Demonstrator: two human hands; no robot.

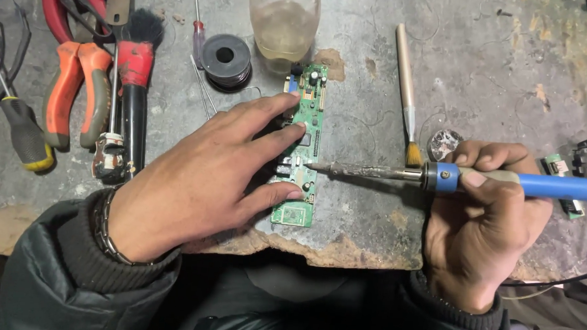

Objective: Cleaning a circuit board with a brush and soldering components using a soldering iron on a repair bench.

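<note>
While the left hand (195,181) presses flat and open on the thin, light, brittle board (302,152), the right hand (483,217) grips the iron (436,176) by its blue handle; the tip looks hot.

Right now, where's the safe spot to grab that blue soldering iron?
Grab the soldering iron by its blue handle, coming from the right, as the right hand does. The bare metal tip points left onto the green circuit board, so keep fingers away from that end.
</note>
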